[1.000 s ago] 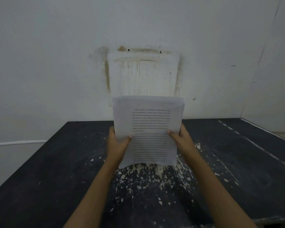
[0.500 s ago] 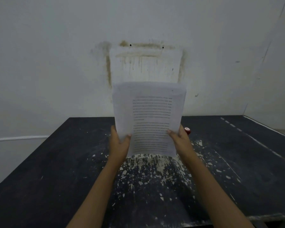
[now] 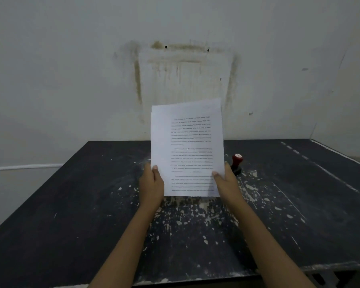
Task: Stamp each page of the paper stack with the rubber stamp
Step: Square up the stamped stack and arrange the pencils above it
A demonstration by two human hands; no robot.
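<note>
Seemingly at the very start of the job, a person stands at a black counter (image 3: 71, 204) with worn, flaking white patches, pushed against a stained white wall (image 3: 71, 80), and holds up a thin stack of white printed paper sheets (image 3: 187, 150) in both hands. The stack stands nearly upright above the middle of the counter, leaning a little to the right, its printed face turned toward the camera. At least 2 sheets show, slightly fanned along the top edge; how many there are in all cannot be told.

No stamp mark shows anywhere on the front page, only lines of small grey text in 3 or 4 blocks. The rubber stamp (image 3: 236, 163), with a round red knob on top and a dark base, stands upright on the counter, right of the middle and nearer the far edge, just beside and behind the right hand. Neither hand touches it. Judging from this, no page has been stamped, and the whole task is left: laying the stack down, picking up the stamp and marking each sheet in turn.

The left hand (image 3: 152, 185) has its grip closed on the stack's lower left edge, thumb pressed flat on the front, fingers hidden behind. The right hand (image 3: 227, 183) pinches the lower right edge the same way, thumb in front. Whether the bottom edge rests on the counter cannot be told.
</note>
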